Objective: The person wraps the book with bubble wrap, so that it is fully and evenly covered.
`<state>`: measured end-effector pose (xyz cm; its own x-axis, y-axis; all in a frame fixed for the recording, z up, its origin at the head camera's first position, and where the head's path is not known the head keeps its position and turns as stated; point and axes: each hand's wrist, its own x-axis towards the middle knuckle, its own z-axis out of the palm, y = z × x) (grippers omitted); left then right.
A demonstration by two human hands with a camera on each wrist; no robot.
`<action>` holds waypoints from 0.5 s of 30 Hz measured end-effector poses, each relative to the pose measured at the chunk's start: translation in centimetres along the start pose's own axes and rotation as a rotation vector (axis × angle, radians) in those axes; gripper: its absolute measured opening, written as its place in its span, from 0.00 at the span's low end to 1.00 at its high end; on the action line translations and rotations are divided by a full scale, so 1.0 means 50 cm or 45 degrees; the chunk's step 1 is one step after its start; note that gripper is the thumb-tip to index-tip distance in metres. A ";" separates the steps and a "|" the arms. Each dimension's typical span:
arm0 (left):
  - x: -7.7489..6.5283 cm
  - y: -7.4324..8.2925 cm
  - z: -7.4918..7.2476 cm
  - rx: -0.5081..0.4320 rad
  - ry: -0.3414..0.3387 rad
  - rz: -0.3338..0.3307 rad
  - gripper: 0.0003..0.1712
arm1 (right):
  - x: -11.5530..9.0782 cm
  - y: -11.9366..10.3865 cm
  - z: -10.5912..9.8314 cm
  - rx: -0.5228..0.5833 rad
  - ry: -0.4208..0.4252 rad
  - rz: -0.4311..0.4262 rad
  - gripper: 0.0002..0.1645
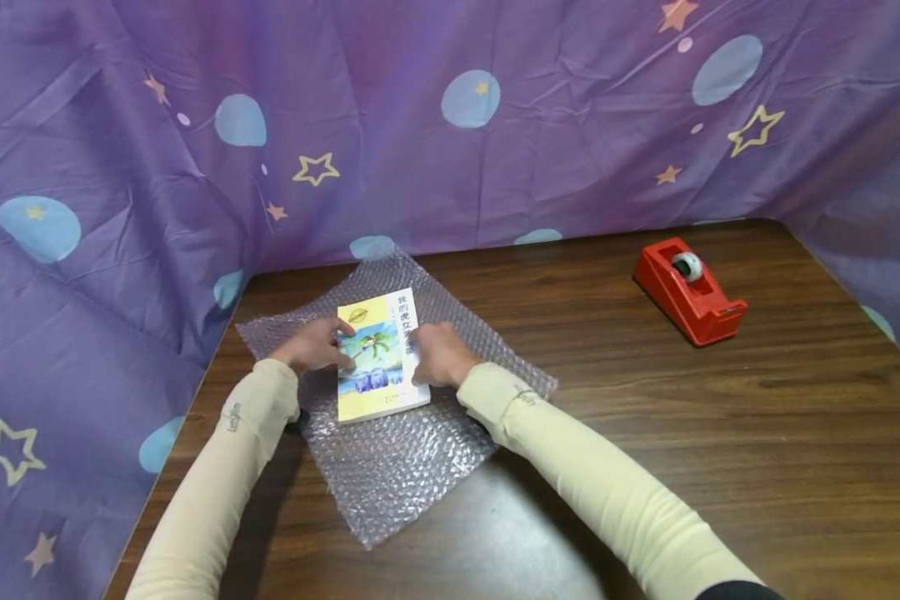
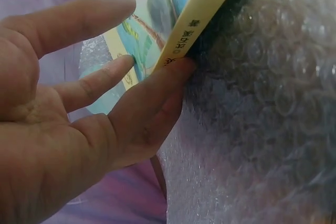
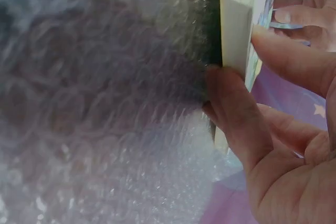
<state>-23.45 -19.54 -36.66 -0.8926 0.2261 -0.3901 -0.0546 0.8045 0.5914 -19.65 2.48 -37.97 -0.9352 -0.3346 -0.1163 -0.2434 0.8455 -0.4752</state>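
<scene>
A paperback book [image 1: 371,358] with a yellow cover, a palm-tree picture and Chinese lettering lies face up on a sheet of bubble wrap [image 1: 420,458]. At its left side, my left hand [image 1: 318,343] holds the book, thumb and a finger over the cover and other fingers [image 2: 157,95] against the yellow spine [image 2: 197,24]. My right hand [image 1: 442,354] grips the opposite side. Its thumb [image 3: 294,59] is at the cover's edge, while bent fingers [image 3: 236,114] press by the white page edges [image 3: 236,30].
A red tape dispenser [image 1: 690,292] with a roll of tape [image 1: 687,266] stands at the back right of the brown wooden table [image 1: 720,450]. Purple cloth [image 1: 390,125] printed with stars and blue spots hangs behind the table and along its sides.
</scene>
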 end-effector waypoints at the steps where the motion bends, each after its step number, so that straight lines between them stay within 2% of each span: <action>1: 0.001 0.000 -0.001 0.019 -0.004 0.009 0.35 | 0.000 -0.002 0.001 -0.009 0.006 0.003 0.37; 6: 0.002 -0.005 0.002 0.162 -0.006 0.053 0.38 | -0.003 -0.005 0.006 -0.041 0.049 -0.007 0.30; 11: -0.001 -0.002 0.002 0.334 -0.010 0.139 0.40 | -0.005 -0.004 0.008 -0.011 0.086 0.007 0.28; 15: -0.002 0.005 0.001 0.382 -0.030 0.133 0.40 | -0.006 -0.005 0.007 -0.075 0.087 -0.010 0.21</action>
<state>-23.35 -19.35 -36.49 -0.8755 0.3260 -0.3567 0.1744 0.9016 0.3959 -19.23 2.20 -38.12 -0.9481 -0.3137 -0.0521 -0.2635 0.8667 -0.4237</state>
